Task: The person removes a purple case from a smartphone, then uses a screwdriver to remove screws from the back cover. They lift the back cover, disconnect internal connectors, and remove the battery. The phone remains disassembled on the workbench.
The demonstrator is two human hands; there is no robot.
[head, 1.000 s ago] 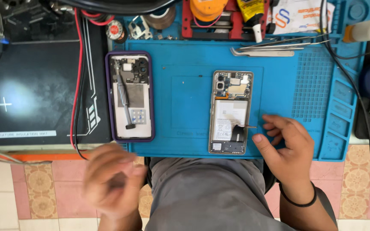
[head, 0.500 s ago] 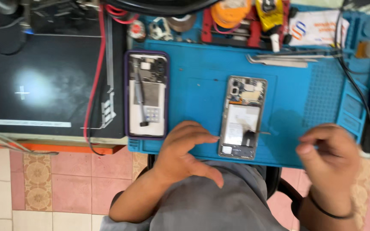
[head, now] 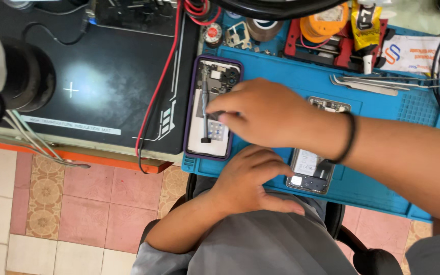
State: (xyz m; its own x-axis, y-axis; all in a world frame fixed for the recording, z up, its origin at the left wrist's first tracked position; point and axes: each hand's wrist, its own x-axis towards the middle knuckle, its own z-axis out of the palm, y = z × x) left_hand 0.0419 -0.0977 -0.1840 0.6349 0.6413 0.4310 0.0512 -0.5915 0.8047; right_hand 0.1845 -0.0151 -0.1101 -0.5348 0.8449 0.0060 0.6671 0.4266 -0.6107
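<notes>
Blue repair mat (head: 281, 76): right hand (head: 266, 114) pinches a screwdriver (head: 204, 114) over the purple-cased phone (head: 212, 109); left hand (head: 253, 178) rests open at the mat's near edge.

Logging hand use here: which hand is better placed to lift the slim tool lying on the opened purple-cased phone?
Right. The right hand, reaching across, has its fingertips at the slim tool on the purple-cased phone. The left hand rests at the blue mat's near edge, apart from it.
</notes>
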